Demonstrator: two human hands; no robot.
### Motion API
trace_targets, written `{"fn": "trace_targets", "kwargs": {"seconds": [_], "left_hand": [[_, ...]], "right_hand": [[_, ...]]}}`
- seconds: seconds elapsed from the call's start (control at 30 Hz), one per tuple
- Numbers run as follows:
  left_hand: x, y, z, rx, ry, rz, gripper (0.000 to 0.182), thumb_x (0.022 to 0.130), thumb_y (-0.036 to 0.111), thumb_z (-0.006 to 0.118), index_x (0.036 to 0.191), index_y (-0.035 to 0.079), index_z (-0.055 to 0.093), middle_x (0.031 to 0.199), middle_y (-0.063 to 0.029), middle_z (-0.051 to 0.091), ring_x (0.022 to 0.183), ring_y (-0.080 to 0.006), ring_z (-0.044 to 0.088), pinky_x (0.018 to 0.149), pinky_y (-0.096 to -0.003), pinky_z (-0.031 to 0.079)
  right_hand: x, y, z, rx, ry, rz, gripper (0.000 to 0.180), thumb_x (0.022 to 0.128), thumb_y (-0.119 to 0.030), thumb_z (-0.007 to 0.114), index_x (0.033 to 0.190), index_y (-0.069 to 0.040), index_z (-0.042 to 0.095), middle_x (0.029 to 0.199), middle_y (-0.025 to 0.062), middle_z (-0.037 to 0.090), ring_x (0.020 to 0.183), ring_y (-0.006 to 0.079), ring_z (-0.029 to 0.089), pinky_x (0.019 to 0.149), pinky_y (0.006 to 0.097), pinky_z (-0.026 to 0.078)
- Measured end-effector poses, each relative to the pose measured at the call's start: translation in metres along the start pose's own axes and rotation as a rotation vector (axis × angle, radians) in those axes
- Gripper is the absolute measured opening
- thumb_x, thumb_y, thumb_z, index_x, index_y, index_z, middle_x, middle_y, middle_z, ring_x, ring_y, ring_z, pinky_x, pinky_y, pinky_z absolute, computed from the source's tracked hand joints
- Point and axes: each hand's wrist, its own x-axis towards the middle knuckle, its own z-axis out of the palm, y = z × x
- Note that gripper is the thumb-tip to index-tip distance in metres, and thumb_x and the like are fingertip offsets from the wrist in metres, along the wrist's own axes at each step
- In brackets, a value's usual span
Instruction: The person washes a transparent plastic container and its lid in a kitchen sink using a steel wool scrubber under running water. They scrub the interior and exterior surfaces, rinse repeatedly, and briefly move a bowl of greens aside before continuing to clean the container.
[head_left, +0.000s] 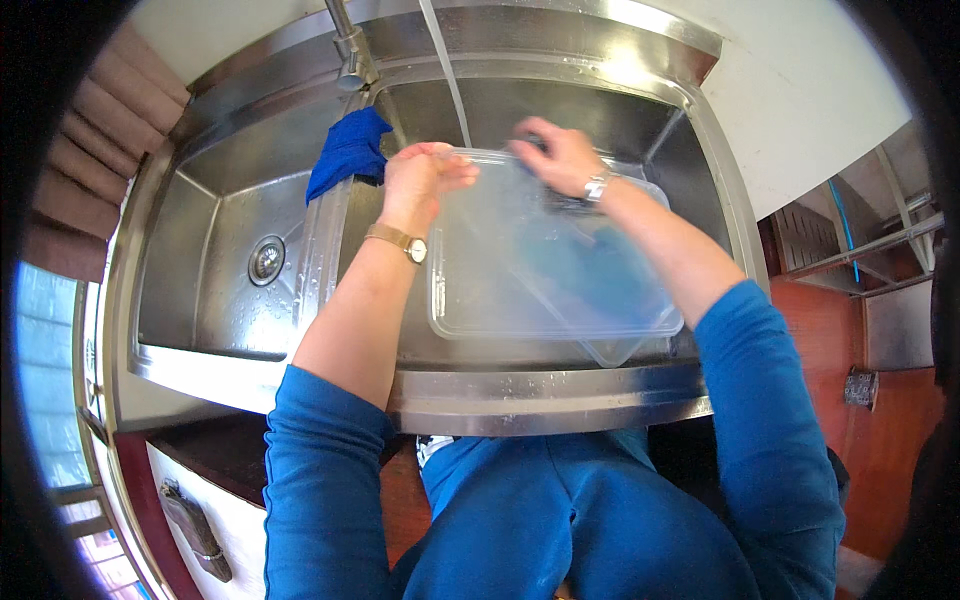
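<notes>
My left hand (424, 180) grips the top left corner of a translucent plastic lid or shallow container (480, 277), tilted over the right basin. Motion blurs my right hand (559, 157), which is above its upper edge with a small dark scrubber-like thing (535, 142) between thumb and fingers. A hazy blue shape (592, 262) shows through the plastic; what it is cannot be told. Another clear plastic piece (616, 354) pokes out below, its rest hidden behind the first. My forearm covers part of the right side.
A blue cloth (346, 154) drapes over the divider beside my left hand. The left basin (225, 277) has a drain strainer (267, 260) and water drops. A metal faucet (352, 60) stands behind the divider. The steel front rim (540, 401) runs before my body. A metal rack (862, 232) stands right.
</notes>
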Motion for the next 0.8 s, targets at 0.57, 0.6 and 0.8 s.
{"fn": "trace_targets", "kwargs": {"seconds": [0.57,0.6,0.8], "left_hand": [[0.004,0.009,-0.011,0.024,-0.035,-0.031,0.016,0.081,-0.01,0.055,0.095,-0.004,0.051,0.086,-0.0182,0.064,0.07,-0.0291,0.067,0.065,-0.0383,0.059],[0.005,0.011,-0.011,0.026,-0.056,-0.012,0.015,0.081,-0.009,0.055,0.095,-0.003,0.052,0.086,-0.0172,0.064,0.07,-0.0281,0.067,0.067,-0.0379,0.059],[0.005,0.03,-0.016,-0.01,-0.112,0.153,0.02,0.083,-0.001,0.064,0.099,0.0,0.053,0.089,-0.0117,0.065,0.076,-0.0225,0.067,0.068,-0.0348,0.057]], "right_hand": [[-0.076,0.081,-0.078,-0.102,-0.082,0.218,0.037,0.089,-0.043,0.056,0.11,-0.013,0.059,0.073,0.0172,0.065,0.065,0.0303,0.064,0.066,0.0392,0.05],[-0.067,0.081,-0.08,-0.1,0.025,0.106,0.037,0.089,-0.042,0.057,0.108,-0.011,0.06,0.075,0.0169,0.066,0.064,0.0286,0.064,0.066,0.0376,0.05],[0.005,0.048,-0.136,-0.33,0.253,-0.092,0.043,0.088,-0.049,0.058,0.109,-0.012,0.062,0.072,0.0165,0.067,0.067,0.0314,0.065,0.065,0.0383,0.051]]}}
